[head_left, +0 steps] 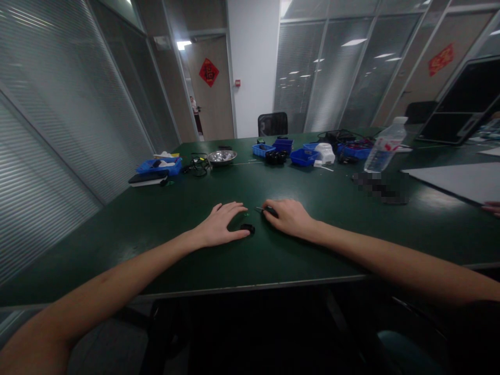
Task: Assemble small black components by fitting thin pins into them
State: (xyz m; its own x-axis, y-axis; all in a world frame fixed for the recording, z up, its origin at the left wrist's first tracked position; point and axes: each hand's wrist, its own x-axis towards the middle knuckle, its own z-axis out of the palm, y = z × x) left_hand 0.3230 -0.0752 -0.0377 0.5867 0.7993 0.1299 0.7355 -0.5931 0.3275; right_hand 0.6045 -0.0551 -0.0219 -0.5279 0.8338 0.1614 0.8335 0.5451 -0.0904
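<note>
My left hand (221, 225) rests on the green table with its fingers stretched out and its thumb apart from them. The thumb tip is at a small black part (247, 228); whether it presses on it I cannot tell. Just beyond the fingertips lies a tiny green piece (246, 214). To the right, my right hand (288, 216) is closed around a small screwdriver (270, 211) with a dark handle. Its thin metal shaft points left toward the green piece, apart from it. The fingers cover part of the handle.
Across the table (187, 198) stand a metal bowl (222, 157), blue bins (302, 157) and cables (198, 164). A blue tray (160, 165) is at the left. Right are a plastic bottle (385, 146) and a white board (461, 182), with another person's hand (491, 208) at the edge.
</note>
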